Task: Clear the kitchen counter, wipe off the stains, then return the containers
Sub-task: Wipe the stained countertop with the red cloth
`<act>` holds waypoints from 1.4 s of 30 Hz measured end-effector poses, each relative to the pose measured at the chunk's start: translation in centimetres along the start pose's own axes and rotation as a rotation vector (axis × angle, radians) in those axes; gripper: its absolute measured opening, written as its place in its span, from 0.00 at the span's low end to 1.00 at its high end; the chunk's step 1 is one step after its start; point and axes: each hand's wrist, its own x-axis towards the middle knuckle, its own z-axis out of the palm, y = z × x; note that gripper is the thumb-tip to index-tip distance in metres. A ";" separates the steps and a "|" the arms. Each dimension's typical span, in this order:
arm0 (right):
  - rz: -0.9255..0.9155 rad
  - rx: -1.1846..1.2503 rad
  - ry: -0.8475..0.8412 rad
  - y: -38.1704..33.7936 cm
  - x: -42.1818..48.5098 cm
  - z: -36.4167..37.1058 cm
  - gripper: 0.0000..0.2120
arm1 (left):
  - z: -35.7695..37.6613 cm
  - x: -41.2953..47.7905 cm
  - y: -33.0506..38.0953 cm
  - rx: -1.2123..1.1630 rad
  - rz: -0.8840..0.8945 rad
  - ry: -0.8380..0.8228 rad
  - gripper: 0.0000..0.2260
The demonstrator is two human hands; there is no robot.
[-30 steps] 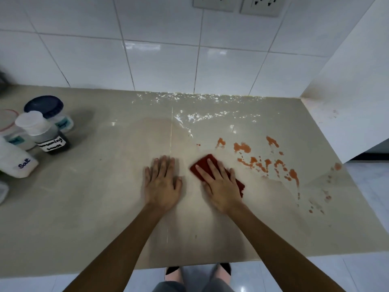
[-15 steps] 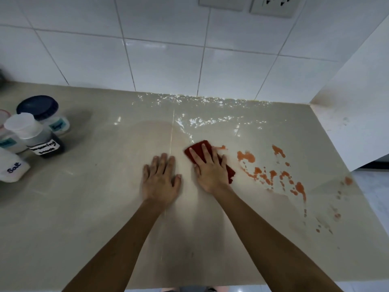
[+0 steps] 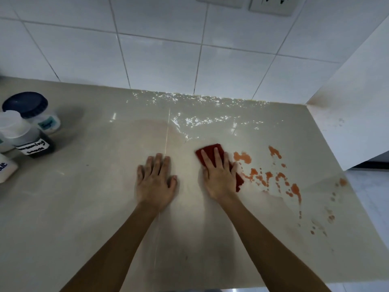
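Orange stains (image 3: 267, 175) could be smeared wider instead of lifted, since the red cloth (image 3: 212, 151) is small and folded and is probably soon soaked. Because the splashes trail toward the right edge of the counter (image 3: 84, 207), a stroke carried that way could push liquid over the edge onto the floor. The cloth is only pressed, not gripped, so on the glossy, wet-looking surface it could slip out from under the palm. The faint dried-looking spots near the front right corner may be missed.

The cloth is found slightly right of the counter's middle, just beside the nearest blotch. It is held down by the right hand (image 3: 220, 178), whose fingers are laid straight and slightly apart over it. The left hand (image 3: 155, 182) is rested flat on the bare counter beside it, fingers straight and nearly together, holding nothing.

The stains look thin and watery, with larger blotches near the cloth and fine droplets further right. The containers (image 3: 27, 140) are gathered at the left edge, well apart from the mess.
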 end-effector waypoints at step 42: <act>0.098 0.047 -0.054 12.6 1.0 -2.2 0.24 | 2.4 -1.8 12.8 -0.005 0.073 -0.071 0.36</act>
